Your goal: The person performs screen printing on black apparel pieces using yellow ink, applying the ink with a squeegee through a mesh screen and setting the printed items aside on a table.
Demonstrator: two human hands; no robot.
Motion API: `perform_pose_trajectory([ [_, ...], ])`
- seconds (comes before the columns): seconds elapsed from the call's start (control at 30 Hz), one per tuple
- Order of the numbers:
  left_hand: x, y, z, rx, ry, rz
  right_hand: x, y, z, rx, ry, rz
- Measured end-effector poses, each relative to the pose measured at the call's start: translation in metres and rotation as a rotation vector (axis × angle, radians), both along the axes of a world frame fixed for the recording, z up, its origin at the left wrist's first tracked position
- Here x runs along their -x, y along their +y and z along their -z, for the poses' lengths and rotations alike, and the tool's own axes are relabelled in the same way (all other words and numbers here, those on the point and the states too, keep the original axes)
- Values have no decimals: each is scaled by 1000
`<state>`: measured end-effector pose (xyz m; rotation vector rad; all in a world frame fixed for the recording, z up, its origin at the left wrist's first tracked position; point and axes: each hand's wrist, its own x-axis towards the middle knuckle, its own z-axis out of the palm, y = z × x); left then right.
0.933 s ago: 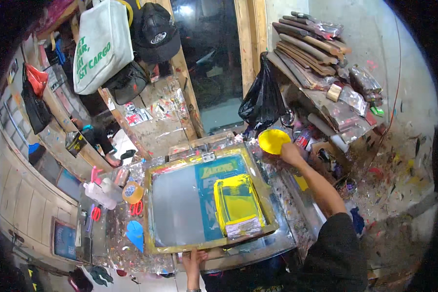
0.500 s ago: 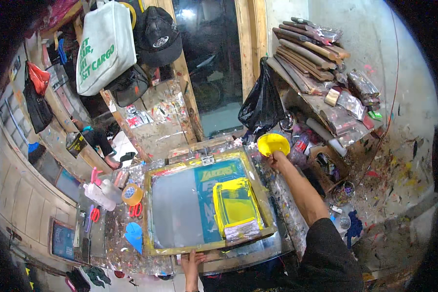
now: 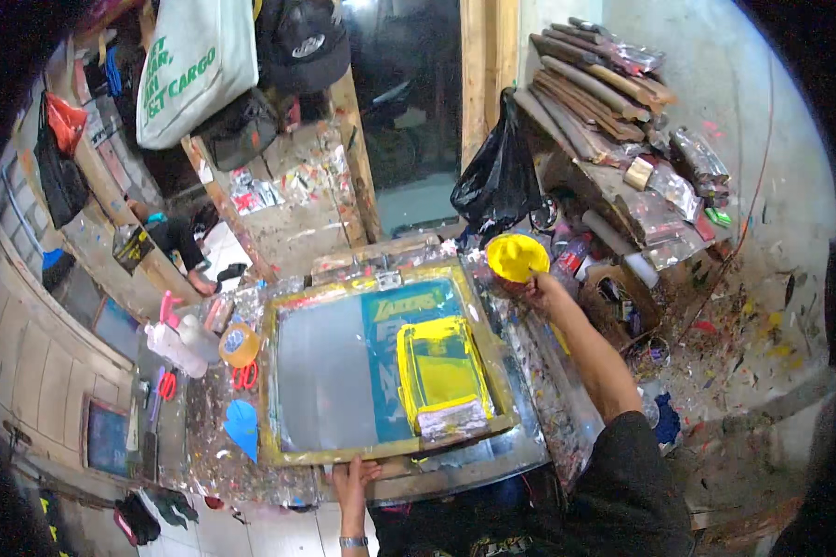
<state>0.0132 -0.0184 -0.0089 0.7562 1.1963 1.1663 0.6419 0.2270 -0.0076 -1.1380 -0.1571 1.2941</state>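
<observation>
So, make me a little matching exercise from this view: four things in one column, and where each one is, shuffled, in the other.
Column one:
1. Left hand
2. Right hand
3. Black plastic bag
4. Blue piece

Column two:
A. Hanging beyond the yellow bowl
B. At the near edge of the framed screen
C. On the worktop, left of the framed screen
D. At the near rim of the yellow bowl

Right pairs: 1-B, 2-D, 3-A, 4-C.
</observation>
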Motion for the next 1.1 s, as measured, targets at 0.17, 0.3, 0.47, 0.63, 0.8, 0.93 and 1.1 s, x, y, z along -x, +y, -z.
perform_pose_trajectory([
  [0.17, 30, -11, -6, 55, 86, -70, 90, -38, -48, 114, -117, -224],
  [0.3, 4, -4, -9, 59, 51, -4, 107, -113, -90, 45, -603, -329],
  [0.47, 5, -4, -10, 30, 62, -36, 231, -145, -78, -206, -1667, -550],
  [0.63, 13, 0, 10, 52, 24, 16, 239, -154, -66, -85, -1151, -515],
  [0.8, -3, -6, -10, 45, 51, -32, 229, -229, -102, 342, -255, -536],
  [0.93, 13, -2, 6, 44, 113, 90, 203, -211, -131, 61, -372, -453],
  [1.1, -3, 3, -5, 33, 61, 91, 102, -96, -126, 7, -1018, -122],
])
